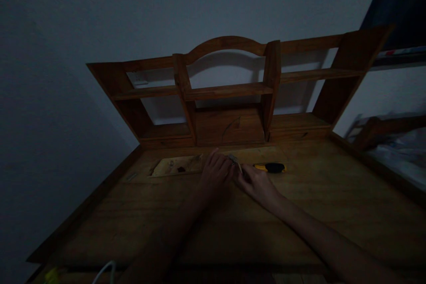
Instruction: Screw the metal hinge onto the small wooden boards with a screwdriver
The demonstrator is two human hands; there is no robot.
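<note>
Both of my hands meet over the middle of the wooden desk, in dim light. My left hand [215,169] has its fingers bent together beside a small greyish object [232,158]; what exactly lies in its grip is too dark to make out. Just to the right, my right hand [255,182] pinches a thin pale stick [239,167] that points up toward the greyish object. Behind the hands lies a long light wooden board [171,165] with a dark knot. A yellow and black utility knife [273,167] rests right of my right hand.
A wooden hutch [229,93] with open shelves stands along the desk's back edge. Left on the desktop [140,213] lies a small thin strip [132,176]. A white cable [108,267] and a yellow object [51,276] show at the lower left.
</note>
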